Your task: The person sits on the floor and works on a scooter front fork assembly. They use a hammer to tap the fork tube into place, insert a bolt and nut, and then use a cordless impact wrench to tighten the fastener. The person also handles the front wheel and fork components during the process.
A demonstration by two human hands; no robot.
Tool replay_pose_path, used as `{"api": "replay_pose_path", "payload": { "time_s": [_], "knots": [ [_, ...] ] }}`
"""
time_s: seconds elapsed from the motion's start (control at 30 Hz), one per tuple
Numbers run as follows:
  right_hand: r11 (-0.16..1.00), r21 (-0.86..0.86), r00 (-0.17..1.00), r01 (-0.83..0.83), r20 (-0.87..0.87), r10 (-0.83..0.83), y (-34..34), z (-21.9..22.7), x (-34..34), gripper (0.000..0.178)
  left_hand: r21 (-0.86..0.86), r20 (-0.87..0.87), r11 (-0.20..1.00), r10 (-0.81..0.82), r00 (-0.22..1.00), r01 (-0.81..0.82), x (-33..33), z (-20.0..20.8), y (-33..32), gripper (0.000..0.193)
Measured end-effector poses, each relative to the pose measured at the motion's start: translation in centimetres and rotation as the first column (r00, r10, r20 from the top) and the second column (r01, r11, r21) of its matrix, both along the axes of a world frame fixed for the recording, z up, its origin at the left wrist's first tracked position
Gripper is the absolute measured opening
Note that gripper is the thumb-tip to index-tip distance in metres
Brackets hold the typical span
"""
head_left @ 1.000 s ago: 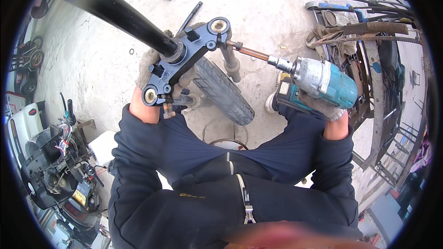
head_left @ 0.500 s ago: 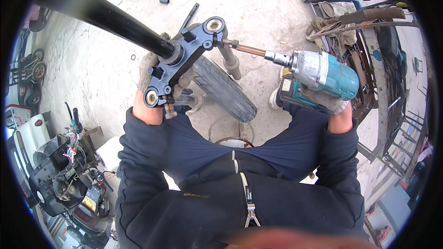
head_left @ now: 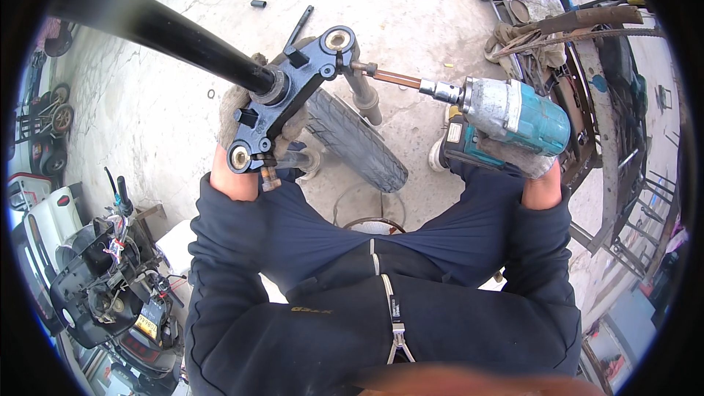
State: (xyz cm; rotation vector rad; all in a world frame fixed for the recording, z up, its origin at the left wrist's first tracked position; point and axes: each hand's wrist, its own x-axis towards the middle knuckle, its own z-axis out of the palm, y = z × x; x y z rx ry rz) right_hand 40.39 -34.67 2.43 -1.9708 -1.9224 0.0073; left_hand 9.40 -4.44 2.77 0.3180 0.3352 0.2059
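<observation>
My gloved left hand (head_left: 232, 113) is closed around a black fork yoke (head_left: 299, 89), its fingers curled under the middle. A long black steering stem (head_left: 176, 33) rises from the yoke toward the upper left. In my gloved right hand (head_left: 524, 160) is a teal cordless impact wrench (head_left: 517, 114), gripped by its handle. From its socket a long copper-coloured hex bit (head_left: 400, 78) reaches to a rusty pinch bolt (head_left: 364, 68) beside the yoke's right-hand ring. A second rusty bolt (head_left: 270, 179) sticks out by the lower-left ring. Below the yoke, a fork leg (head_left: 367, 98) is partly hidden.
A black tyre (head_left: 356, 139) stands between my legs. A short dark cylinder (head_left: 258, 4) lies on the concrete floor (head_left: 411, 15). At right is a rusty metal frame (head_left: 583, 95) with rods and rags; at left, a partly stripped scooter (head_left: 95, 279).
</observation>
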Motion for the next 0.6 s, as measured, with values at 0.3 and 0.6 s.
{"api": "replay_pose_path", "payload": {
  "time_s": [0.3,0.6],
  "knots": [
    [0.997,-0.049,0.990,0.059,-0.128,-0.065,0.6,-0.1,-1.4,0.056,0.003,-0.029,0.998,0.067,0.997,-0.067,-0.6,0.2,0.1,0.057],
    [0.982,-0.020,0.968,0.188,-0.167,-0.188,-3.6,0.1,2.3,0.056,-0.020,-0.070,0.979,0.199,0.977,-0.201,-0.6,-0.6,0.6,0.057]
  ]
}}
